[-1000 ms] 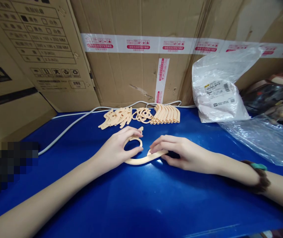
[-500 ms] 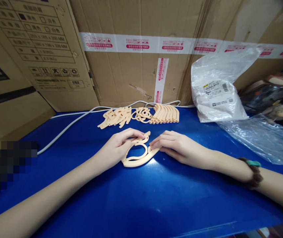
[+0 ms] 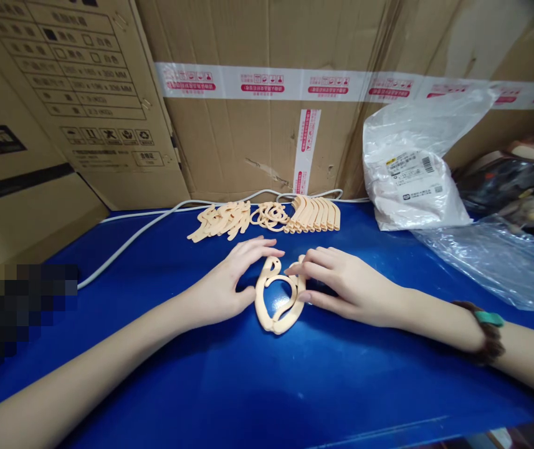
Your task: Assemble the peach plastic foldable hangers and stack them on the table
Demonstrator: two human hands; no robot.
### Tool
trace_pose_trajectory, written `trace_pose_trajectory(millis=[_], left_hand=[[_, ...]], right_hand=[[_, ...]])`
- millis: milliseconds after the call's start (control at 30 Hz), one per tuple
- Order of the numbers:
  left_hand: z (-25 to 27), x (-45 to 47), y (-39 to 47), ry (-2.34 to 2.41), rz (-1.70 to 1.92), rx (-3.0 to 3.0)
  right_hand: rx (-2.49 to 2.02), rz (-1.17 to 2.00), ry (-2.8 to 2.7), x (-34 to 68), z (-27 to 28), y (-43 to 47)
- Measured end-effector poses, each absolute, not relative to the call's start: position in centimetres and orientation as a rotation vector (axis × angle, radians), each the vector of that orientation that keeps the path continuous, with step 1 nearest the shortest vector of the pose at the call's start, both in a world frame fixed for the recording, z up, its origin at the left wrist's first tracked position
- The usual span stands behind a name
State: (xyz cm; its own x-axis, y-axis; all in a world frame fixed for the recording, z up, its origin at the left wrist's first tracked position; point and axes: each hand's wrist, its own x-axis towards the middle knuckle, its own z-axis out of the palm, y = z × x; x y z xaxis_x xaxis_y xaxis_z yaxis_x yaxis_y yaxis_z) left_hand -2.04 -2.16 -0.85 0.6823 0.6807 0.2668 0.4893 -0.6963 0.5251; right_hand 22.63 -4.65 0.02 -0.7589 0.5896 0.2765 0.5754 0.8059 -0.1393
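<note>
A beige plastic folding hanger (image 3: 263,310) lies on the blue table in front of me, its two curved arms folded up on either side of its round hook (image 3: 290,285). My left hand (image 3: 229,280) is at its left side, fingers spread and thumb apart, the thumb tip close to the left arm; whether it touches is unclear. On the right, my right hand (image 3: 341,280) has its thumb and fingers on the right arm, partly covering that arm's upper end.
Behind the hanger lie a pile of flat beige pieces (image 3: 220,219), several beige hooks (image 3: 270,215) and a row of curved beige arms (image 3: 316,214). A white cable (image 3: 131,249) runs behind them. Cardboard boxes (image 3: 229,143) wall the back; a white plastic bag (image 3: 416,181) and clear film (image 3: 495,262) lie right.
The hanger has turned and its arms now stand folded up on both sides of the hook. My left hand has let go and spread its fingers; my right hand stays on the right arm.
</note>
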Motion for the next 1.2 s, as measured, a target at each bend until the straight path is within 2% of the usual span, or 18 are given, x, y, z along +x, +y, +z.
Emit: trace_pose_trajectory(millis=[133, 333, 533, 600, 667, 733, 800, 1000, 1200], left_hand=[[-0.9, -2.2, -2.7, 0.886, 0.487, 2.510], [-1.0, -2.1, -2.5, 0.941, 0.473, 2.571], [-0.5, -2.1, -2.5, 1.001, 0.491, 2.603], [-0.2, -2.0, -2.7, 0.988, 0.560, 2.643], [0.1, -1.9, -2.9, 0.968, 0.646, 2.703], [0.2, -1.8, -2.9, 0.951, 0.694, 2.769], [0.3, -1.8, -2.9, 0.947, 0.695, 2.820], [0.4, -2.0, -2.9, 0.963, 0.684, 2.860], [0.5, -2.1, -2.9, 0.960, 0.658, 2.909]], right_hand=[[-0.893, 0.150, -2.697, 22.9, 0.0, -4.3], [-0.732, 0.232, -2.765, 22.7, -0.3, -4.3], [-1.038, 0.180, -2.547, 22.9, -0.1, -4.2], [-1.201, 0.319, -2.409, 23.1, 0.1, -3.9], [-1.279, 0.631, -2.287, 23.2, 0.3, -3.5], [-1.254, 0.975, -2.148, 23.2, 0.4, -3.4], [-1.196, 1.187, -2.013, 23.1, 0.5, -3.3], [-1.169, 1.364, -1.875, 22.9, 0.1, -3.3], [-1.166, 1.386, -1.875, 23.1, -0.2, -3.2]])
